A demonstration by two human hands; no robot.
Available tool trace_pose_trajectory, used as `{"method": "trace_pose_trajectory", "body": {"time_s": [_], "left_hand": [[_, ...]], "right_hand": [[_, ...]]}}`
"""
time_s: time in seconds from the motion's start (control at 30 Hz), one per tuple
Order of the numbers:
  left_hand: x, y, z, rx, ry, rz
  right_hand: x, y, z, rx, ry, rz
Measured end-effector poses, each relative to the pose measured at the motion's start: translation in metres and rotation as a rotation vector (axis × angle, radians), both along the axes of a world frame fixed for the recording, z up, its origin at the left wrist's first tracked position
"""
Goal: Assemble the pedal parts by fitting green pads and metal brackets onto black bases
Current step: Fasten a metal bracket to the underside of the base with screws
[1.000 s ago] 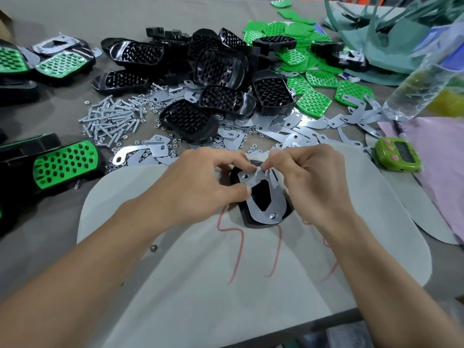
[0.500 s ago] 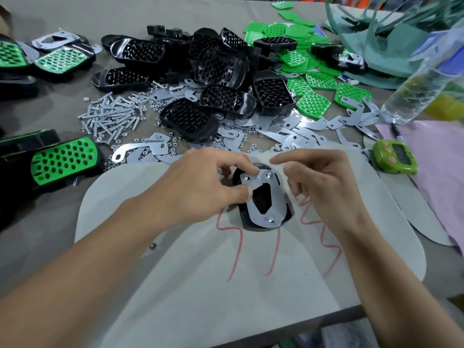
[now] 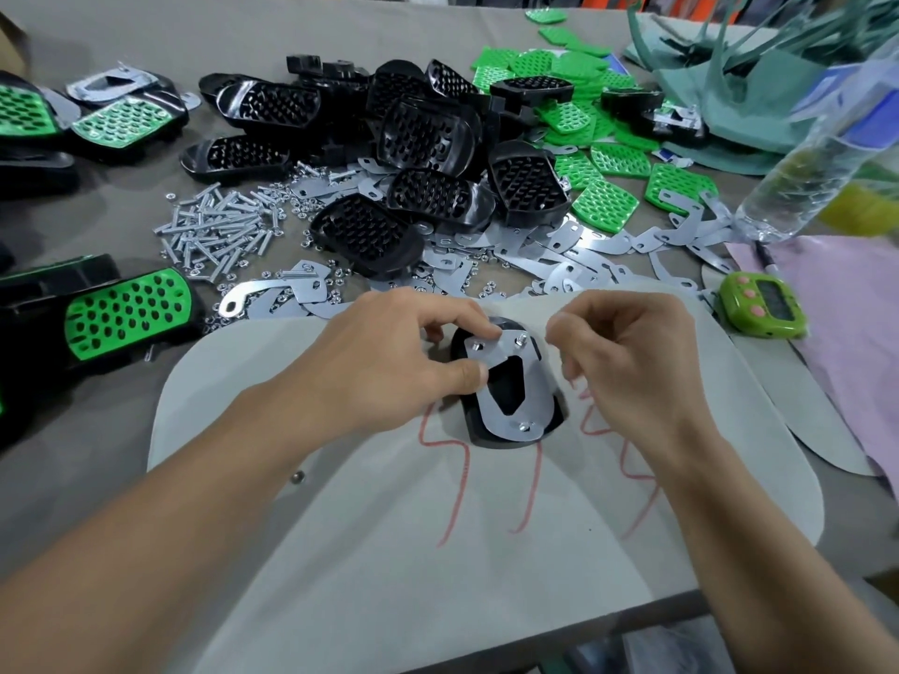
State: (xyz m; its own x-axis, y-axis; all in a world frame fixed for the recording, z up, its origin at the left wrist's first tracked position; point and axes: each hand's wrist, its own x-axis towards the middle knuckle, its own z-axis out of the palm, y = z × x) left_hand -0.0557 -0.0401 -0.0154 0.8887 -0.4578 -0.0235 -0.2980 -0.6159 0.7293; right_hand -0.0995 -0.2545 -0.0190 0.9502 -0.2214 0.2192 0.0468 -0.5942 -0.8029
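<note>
- Works on one black base (image 3: 479,435), set on a pale felt mat (image 3: 389,552) at the near middle of the table (image 3: 146,41), between both hands.
- Has a metal bracket (image 3: 535,381) laid flat on top of that base, covering most of it, with black rim showing at the near and far ends.
- Runs the long axis of base and bracket from near to far, slightly skewed: far end leaning left, near end leaning right.
- Shows two screw ends up through the bracket's far corners and one through its near end; central cut-out wide at the far side, narrowing toward the body.
- Grips the bracket's far left corner with the left hand (image 3: 389,362): forefinger on top, thumb against the left edge.
- Holds the right hand (image 3: 627,352) just right of the bracket, apart from it, fingers curled inward; impossible to tell of any small part between the fingertips.
- Beyond the mat: a heap of spare black bases (image 3: 423,133), studded sides up or tilted; green pads (image 3: 605,206) scattered to its right; loose brackets (image 3: 569,270) strewn along the mat's far edge; screws (image 3: 219,231) and small nuts to the left.
- At the left edge: assembled pedals (image 3: 126,308) with green perforated faces up, the nearest lying roughly left to right.
- As for writing: red squiggles (image 3: 452,479) drawn by hand on the mat, not legible as letters; a blue label on the plastic bottle (image 3: 817,153) at the right, too blurred to read.
- Also at the right: a green timer (image 3: 759,306) with pink buttons and a dark display, beside a pink cloth (image 3: 851,333).
</note>
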Motion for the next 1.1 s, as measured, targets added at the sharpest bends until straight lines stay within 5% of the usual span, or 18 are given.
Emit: {"method": "trace_pose_trajectory", "body": {"time_s": [0.4, 0.57, 0.8, 0.97, 1.1], "left_hand": [[0.002, -0.001, -0.004, -0.043, -0.013, -0.011], [0.001, 0.001, -0.004, -0.010, -0.041, -0.026], [0.002, 0.001, -0.004, -0.030, -0.017, -0.035], [0.001, 0.001, -0.004, -0.037, -0.017, -0.025], [0.001, 0.003, -0.004, -0.029, -0.031, -0.030]], "right_hand": [[0.015, 0.015, 0.045, -0.974, 0.066, 0.427], [0.009, 0.029, 0.058, -1.074, 0.023, 0.629], [0.016, 0.025, 0.048, -1.296, 0.082, 0.509], [0.016, 0.017, 0.046, -1.095, 0.054, 0.486], [0.016, 0.021, 0.048, -1.197, 0.058, 0.581]]}}
